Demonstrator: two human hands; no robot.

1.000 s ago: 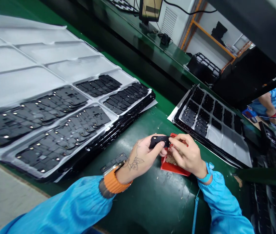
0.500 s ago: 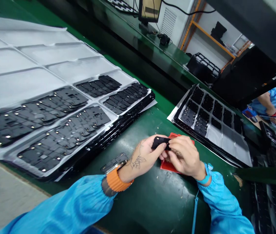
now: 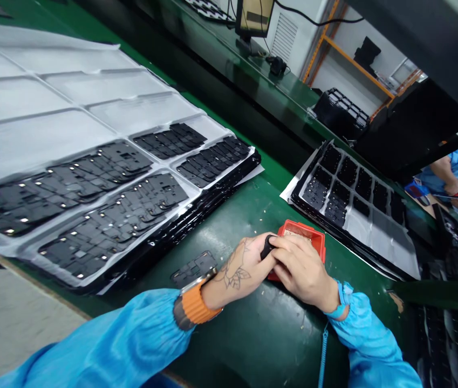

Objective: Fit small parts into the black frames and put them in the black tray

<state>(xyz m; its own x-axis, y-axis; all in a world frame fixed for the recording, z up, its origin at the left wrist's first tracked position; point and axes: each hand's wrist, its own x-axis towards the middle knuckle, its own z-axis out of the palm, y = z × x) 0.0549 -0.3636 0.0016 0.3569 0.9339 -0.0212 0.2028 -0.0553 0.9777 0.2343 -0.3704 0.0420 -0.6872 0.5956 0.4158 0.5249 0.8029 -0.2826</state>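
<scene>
A small black part (image 3: 267, 246) is between my two hands, near the middle of the view. My left hand (image 3: 248, 264) is closed around it, thumb and fingers pinching. The fingertips of my right hand (image 3: 301, 269) press together at the part's right edge; what lies under them is hidden. Just behind my right hand stands a red bin (image 3: 321, 242) with small pale pieces inside, partly covered by the hand. A flat dark part (image 3: 194, 268) lies on the green table (image 3: 261, 334) beside my left wrist.
A large white-lined tray (image 3: 62, 121), partly filled with flat black parts, covers the left. A smaller tray (image 3: 368, 231) of black parts is at the right. A monitor (image 3: 255, 19) stands behind. A person (image 3: 455, 175) in blue sits at the far right.
The black part has turned and now shows as a narrow dark shape. Both hands have shifted slightly down, uncovering more of the red bin. The view has moved slightly.
</scene>
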